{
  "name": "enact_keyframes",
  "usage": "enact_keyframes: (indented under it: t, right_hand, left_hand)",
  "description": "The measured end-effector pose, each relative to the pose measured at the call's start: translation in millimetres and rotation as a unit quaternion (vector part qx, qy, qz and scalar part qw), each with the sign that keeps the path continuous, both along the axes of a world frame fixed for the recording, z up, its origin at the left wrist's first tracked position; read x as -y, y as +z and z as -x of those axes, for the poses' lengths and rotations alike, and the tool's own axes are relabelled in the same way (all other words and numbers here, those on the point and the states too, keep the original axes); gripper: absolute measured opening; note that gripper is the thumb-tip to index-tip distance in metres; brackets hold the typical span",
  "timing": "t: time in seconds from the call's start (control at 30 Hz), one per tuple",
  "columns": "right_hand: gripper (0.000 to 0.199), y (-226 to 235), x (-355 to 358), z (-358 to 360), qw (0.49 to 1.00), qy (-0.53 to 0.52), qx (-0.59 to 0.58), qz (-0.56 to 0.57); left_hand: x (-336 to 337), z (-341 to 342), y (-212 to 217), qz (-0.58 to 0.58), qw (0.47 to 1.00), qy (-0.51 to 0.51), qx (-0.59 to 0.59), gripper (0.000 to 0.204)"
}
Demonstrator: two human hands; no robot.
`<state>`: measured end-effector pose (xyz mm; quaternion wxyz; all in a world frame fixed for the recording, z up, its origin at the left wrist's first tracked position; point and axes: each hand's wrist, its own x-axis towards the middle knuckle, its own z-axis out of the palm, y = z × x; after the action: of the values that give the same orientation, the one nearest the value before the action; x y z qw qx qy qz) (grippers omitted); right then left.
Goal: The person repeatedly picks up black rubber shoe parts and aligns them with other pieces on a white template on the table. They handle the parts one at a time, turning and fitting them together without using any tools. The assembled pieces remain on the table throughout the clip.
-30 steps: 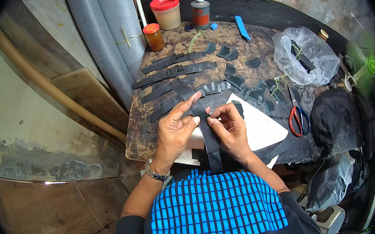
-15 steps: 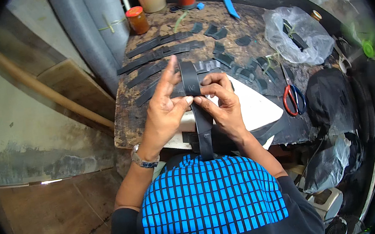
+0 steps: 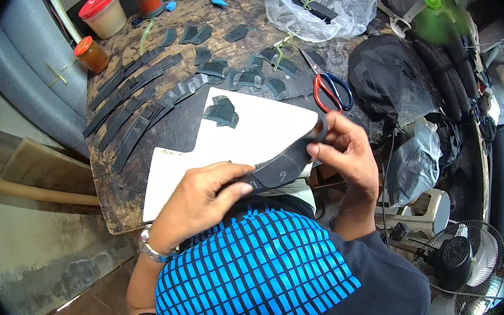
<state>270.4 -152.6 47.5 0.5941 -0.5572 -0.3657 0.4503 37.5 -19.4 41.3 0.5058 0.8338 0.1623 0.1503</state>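
My left hand [image 3: 203, 194] and my right hand [image 3: 344, 150] both grip one long black strip [image 3: 284, 163], held crosswise close to my chest above the white board [image 3: 261, 128]. The left fingers pinch its near end; the right fingers pinch its curled far end. A small stack of dark cut pieces [image 3: 220, 111] lies on the board. Several long black strips [image 3: 134, 102] lie side by side on the worn wooden table [image 3: 112, 186] to the left, and many small dark pieces [image 3: 242, 71] are spread across its middle.
Red-handled scissors [image 3: 328, 86] lie right of the board. A clear plastic bag [image 3: 315, 4] sits at the back, with a red-lidded tub [image 3: 102, 13] and an orange-lidded jar [image 3: 91, 54] at the back left. A black bag [image 3: 389, 76] and a fan [image 3: 456, 258] are on the right.
The strip, held upright in front of me before, is now turned crosswise between both hands. The view has shifted right, showing more of the table's right side.
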Motion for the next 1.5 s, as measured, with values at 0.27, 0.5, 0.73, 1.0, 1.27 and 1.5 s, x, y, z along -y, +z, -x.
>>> enact_keyframes:
  t: [0.27,0.5,0.73,1.0,1.27,1.5]
  right_hand:
    - [0.017,-61,28,-23,0.947,-0.046,0.235,0.213]
    - [0.048,-41,27,-27,0.843,0.045,0.535,-0.023]
    - [0.062,-53,12,-24,0.806,0.181,0.563,-0.014]
    - [0.049,-46,0,-25,0.814,0.218,0.539,-0.001]
    - [0.057,-13,-4,-30,0.829,0.276,0.486,-0.020]
    - [0.065,26,-52,-11,0.806,0.283,0.510,-0.102]
  left_hand:
    - [21,-16,-35,-0.277,0.954,-0.056,-0.102,0.035]
    - [21,-16,-41,-0.332,0.940,-0.039,-0.072,0.036]
    - [18,-17,-42,-0.294,0.951,-0.003,-0.095,0.036]
    - [17,-25,-49,-0.298,0.952,-0.036,-0.068,0.039]
    - [19,-28,-36,-0.282,0.959,-0.030,0.016,0.054]
    - [-30,2,16,-0.331,0.943,0.017,0.013,0.059]
